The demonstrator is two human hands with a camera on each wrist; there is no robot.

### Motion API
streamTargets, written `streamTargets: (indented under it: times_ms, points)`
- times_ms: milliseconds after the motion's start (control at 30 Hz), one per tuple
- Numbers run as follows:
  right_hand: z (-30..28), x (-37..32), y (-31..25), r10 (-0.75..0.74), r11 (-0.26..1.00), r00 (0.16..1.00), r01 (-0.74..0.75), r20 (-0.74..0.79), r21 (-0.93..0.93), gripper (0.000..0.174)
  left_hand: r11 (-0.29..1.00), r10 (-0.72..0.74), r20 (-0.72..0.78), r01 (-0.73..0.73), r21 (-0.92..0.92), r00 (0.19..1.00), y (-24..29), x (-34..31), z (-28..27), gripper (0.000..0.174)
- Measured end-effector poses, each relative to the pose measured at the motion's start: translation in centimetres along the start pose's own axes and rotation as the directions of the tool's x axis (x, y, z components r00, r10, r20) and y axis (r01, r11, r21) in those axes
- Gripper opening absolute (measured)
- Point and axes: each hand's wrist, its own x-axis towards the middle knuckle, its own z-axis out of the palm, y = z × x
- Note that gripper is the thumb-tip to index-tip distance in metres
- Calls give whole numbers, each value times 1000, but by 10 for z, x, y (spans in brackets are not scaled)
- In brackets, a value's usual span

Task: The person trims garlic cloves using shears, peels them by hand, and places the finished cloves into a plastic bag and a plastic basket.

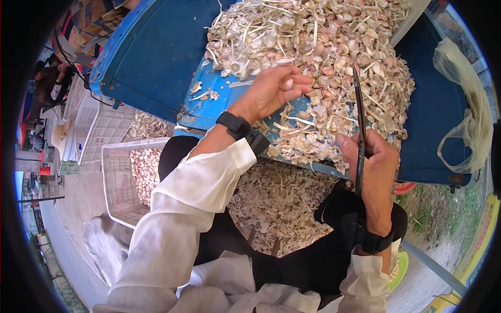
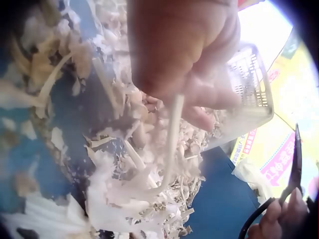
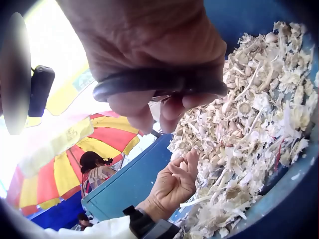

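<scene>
My left hand (image 1: 274, 93) is at the left edge of the garlic heap (image 1: 329, 57), palm partly up, with a pale garlic clove (image 1: 288, 84) between its curled fingers and thumb. In the left wrist view that hand (image 2: 184, 45) is blurred, and a dry stalk (image 2: 173, 129) shows below it. My right hand (image 1: 374, 164) grips black scissors (image 1: 360, 120) over the heap's lower right side, blades pointing away from me. The right wrist view shows the dark handle (image 3: 159, 84) across that hand (image 3: 149, 40); how far the blades are apart I cannot tell.
The heap lies on a blue table (image 1: 151, 62). A white crate (image 1: 122, 190) of cloves stands at the left. Husks (image 1: 282, 208) cover the ground between the knees. A plastic bag (image 1: 462, 78) hangs at the right. A person (image 3: 94, 169) is near a striped umbrella (image 3: 65, 172).
</scene>
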Motion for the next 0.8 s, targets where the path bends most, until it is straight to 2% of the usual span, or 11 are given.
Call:
streamTargets:
  times_ms: [67,167,200,300,367,433,467,567,700,733,800]
  points:
    - [0,0,-1,13,1000,1000,-13,-5,-22,30,999,6,-84,-3,32,996,2,1,3,20]
    - [-2,0,-1,-5,999,1000,4,-14,-45,29,978,-202,52,200,55,978,4,14,-30,15]
    - [-2,-1,-1,-11,999,1000,10,-16,-52,28,957,-167,-176,202,206,970,12,7,-18,19]
    - [-2,-4,-5,-3,1000,999,4,-49,15,27,907,-1,-187,80,414,982,26,-2,-17,25]
    - [-1,-6,-10,-12,1000,998,14,-67,20,25,667,240,44,-197,719,970,7,8,-19,24]
    - [-1,-6,-11,-19,1000,998,20,-63,17,25,288,367,339,-452,844,867,-6,9,-3,26]
    - [-1,-7,-10,-19,1000,999,20,-51,12,24,-108,228,368,-352,930,901,-7,11,2,22]
    - [-5,-7,-12,-5,1000,999,4,-38,-10,24,-337,122,376,-318,886,919,-25,27,9,22]
    - [-15,-9,-7,-25,998,995,20,-96,-52,25,-277,178,269,-214,937,947,-19,21,23,28]
    - [-18,-8,-1,-38,997,992,30,-121,-65,25,-63,261,297,-291,955,918,-15,16,17,33]
    - [-16,-4,6,-76,997,988,71,-135,-43,24,165,393,238,-323,932,888,2,6,4,31]
